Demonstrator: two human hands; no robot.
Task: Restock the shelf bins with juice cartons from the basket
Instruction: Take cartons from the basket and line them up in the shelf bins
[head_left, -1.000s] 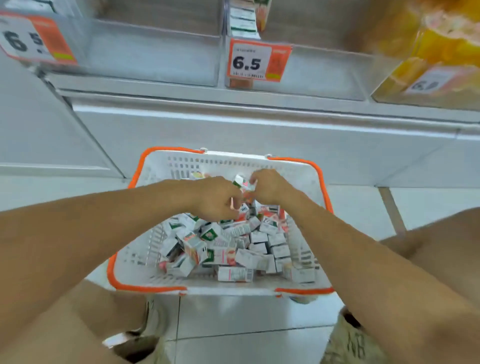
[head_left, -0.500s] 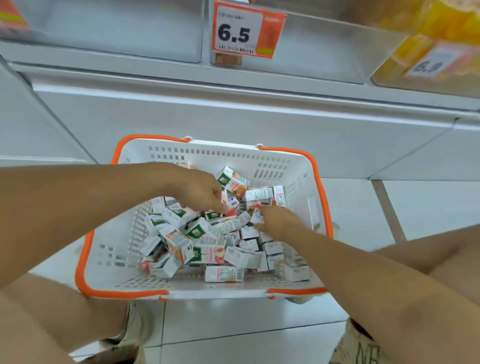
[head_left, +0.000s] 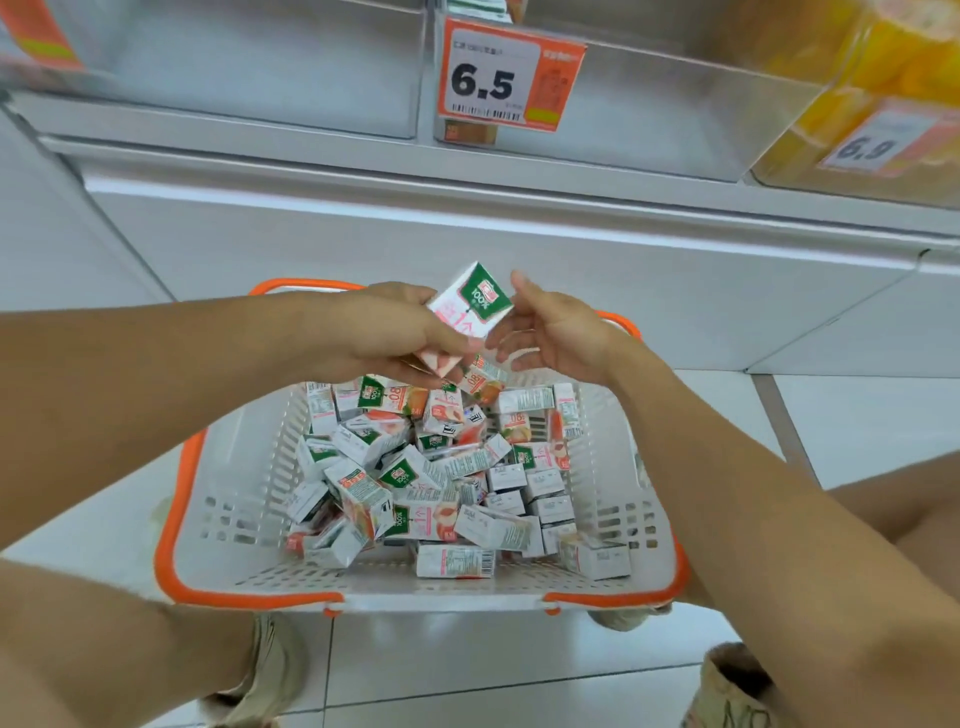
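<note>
A white basket (head_left: 234, 519) with an orange rim stands on the floor, holding several small juice cartons (head_left: 431, 478) in a loose heap. Above its far edge my left hand (head_left: 384, 332) grips a white and green juice carton (head_left: 467, 312), raised and tilted. My right hand (head_left: 556, 332) is beside the carton with its fingers spread and its fingertips at the carton's right edge. Clear shelf bins (head_left: 649, 104) hang above, the left one (head_left: 249, 67) looking bare inside.
An orange price tag reading 6.5 (head_left: 509, 78) is clipped to the middle bin. A yellow-orange pack (head_left: 893, 57) with a 6.9 tag sits in the bin at upper right. The white shelf base (head_left: 467, 234) rises behind the basket. My knees and shoes frame the tiled floor below.
Both hands have come up out of the heap. My left hand now holds one carton above the basket's far edge, and my right hand has opened beside it.
</note>
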